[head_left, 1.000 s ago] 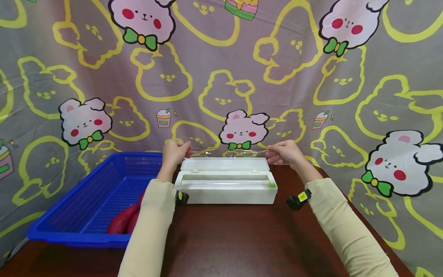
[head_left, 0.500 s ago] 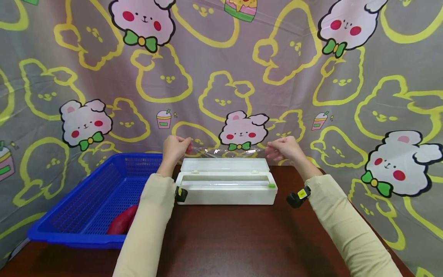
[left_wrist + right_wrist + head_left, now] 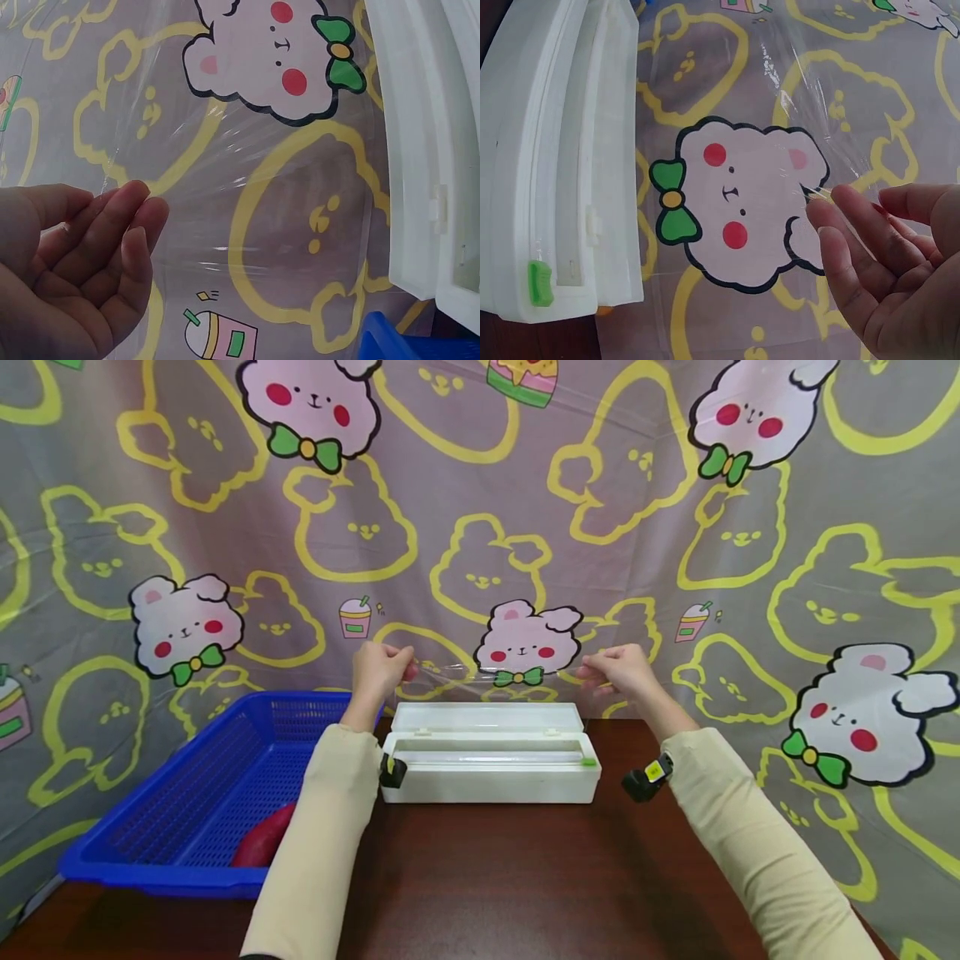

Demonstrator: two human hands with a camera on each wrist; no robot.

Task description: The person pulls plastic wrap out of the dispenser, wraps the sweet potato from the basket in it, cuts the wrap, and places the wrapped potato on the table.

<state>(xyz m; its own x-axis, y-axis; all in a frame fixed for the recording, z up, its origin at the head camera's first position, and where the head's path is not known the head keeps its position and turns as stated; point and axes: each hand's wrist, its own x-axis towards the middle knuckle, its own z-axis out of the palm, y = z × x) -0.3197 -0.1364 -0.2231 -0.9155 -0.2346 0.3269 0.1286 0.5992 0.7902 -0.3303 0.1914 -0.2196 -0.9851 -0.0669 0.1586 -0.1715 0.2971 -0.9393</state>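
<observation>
Between my two raised hands stretches a sheet of clear plastic wrap [image 3: 225,187], wrinkled and shiny in both wrist views. My left hand [image 3: 381,672] pinches its left corner between thumb and fingers. At the opposite corner my right hand [image 3: 618,672] pinches the wrap the same way. Below and in front of the hands sits a white cling film dispenser box [image 3: 491,785], its lid [image 3: 487,717] tipped back. Inside lies a roll of film [image 3: 487,757]. A green slide cutter [image 3: 541,283] is at the right end of its front rail.
At the left stands a blue plastic basket [image 3: 168,878] with a red sweet potato [image 3: 262,842] in it, partly hidden by the left sleeve. The dark wooden table [image 3: 525,877] carries both. Behind hangs a patterned cloth [image 3: 465,485].
Both hands have risen slightly, drawing the wrap higher above the box. The left forearm has shifted, covering more of the sweet potatoes. Box and basket stay where they were.
</observation>
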